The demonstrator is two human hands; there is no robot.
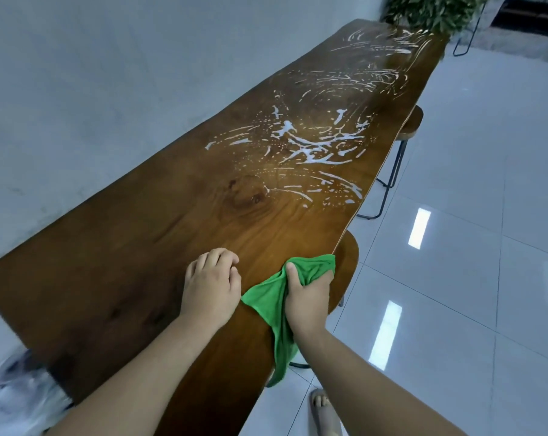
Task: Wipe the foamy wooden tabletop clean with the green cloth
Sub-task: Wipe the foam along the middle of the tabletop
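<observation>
A long worktop (140, 234) of dark, glossy wood runs beside a pale, matte wall (109, 73), with shiny white floor tiles (455, 278) along its right edge. The slab has a wavy, irregular outline and a dark knot near its middle. White foam (307, 146) lies in thin streaks, swirls and dots across the middle and the far end; the near part shows bare wood.

The green cloth (266, 297), soft and creased, sits at the worktop's right edge near the near end, bunched on top with a tail hanging over the edge. The right hand (307, 297) has its grip closed round the bunched cloth, thumb pressed into the folds and fingers wrapped over the edge side. The left hand (211, 283) rests on the wood just beside the cloth, its grip curled into a loose fist that holds nothing.

A rounded wooden stool seat (349, 259) pokes out under the right edge, mostly hidden by the slab; a second stool (412, 119) stands farther along on thin dark metal legs. A leafy plant (433, 11) at the far end is cut off by the frame. A foot in a sandal (321, 404) shows on the tiles, and a pale shape (14, 394) below the near left corner is too blurred to identify.
</observation>
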